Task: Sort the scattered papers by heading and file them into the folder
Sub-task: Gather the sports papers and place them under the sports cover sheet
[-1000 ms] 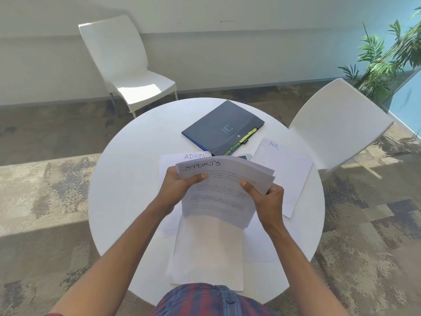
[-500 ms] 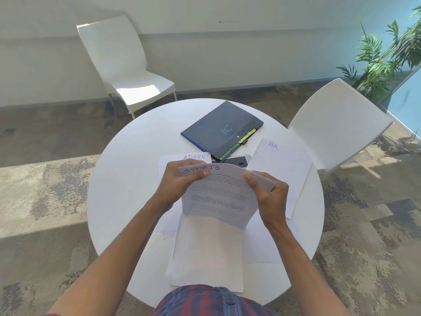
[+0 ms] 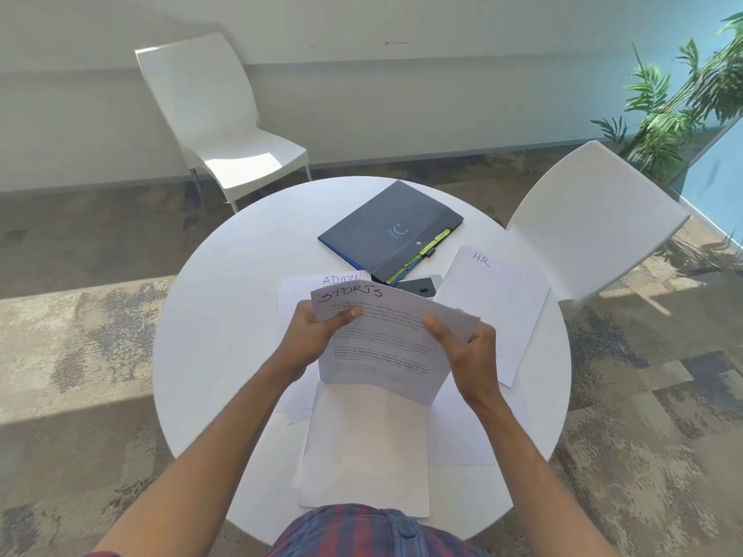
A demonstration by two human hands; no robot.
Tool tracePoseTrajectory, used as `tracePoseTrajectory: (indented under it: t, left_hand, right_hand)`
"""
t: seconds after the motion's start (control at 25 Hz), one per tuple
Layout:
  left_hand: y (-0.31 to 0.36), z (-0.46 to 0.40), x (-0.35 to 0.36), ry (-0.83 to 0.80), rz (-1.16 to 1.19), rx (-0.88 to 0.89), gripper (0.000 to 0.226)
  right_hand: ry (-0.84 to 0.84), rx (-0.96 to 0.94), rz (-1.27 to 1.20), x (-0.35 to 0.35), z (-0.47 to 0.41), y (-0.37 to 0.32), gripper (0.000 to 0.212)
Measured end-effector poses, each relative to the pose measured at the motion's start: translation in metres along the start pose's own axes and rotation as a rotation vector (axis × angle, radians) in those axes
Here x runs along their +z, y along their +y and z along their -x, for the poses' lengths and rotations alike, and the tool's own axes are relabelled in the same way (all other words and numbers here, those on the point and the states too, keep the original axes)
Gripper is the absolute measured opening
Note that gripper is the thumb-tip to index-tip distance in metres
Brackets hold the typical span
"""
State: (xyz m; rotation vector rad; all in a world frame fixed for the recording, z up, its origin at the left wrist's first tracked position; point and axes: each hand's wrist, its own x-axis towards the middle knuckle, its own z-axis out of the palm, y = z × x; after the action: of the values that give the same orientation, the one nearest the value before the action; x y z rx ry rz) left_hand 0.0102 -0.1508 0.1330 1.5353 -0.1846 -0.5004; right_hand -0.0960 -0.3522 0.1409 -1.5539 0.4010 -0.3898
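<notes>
Head: curved SPORTS sheet (image 3: 382, 347); round white table (image 3: 225, 315).

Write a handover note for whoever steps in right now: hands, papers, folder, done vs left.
Left hand: grips the SPORTS sheets at their left edge, thumb on top.
Right hand: grips the same sheets at their right edge, held above the table.
On the table: ADMIN sheet behind the held sheets, HR sheet to the right, more sheets at the near edge, headings not readable.
Folder: closed at the far side, tabs showing; a dark phone-like item lies beside it.
Done: SPORTS sheets are in hand.
Left: sort the remaining sheets, open the folder, file every pile.
</notes>
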Motion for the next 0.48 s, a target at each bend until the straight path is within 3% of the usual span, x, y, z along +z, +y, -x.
tracePoseTrajectory:
  t: [0.12, 0.48]
  left_hand:
    - [0.0, -0.005, 0.001, 0.054, 0.031, -0.008, 0.016]
    - [-0.02, -0.011, -0.005, 0.069, 0.02, -0.069, 0.016]
  right_hand:
    - [-0.005, 0.102, 0.127, 0.0, 0.003, 0.029, 0.011]
    - [-0.031, 0.143, 0.221, 0.005, -0.004, 0.057, 0.009]
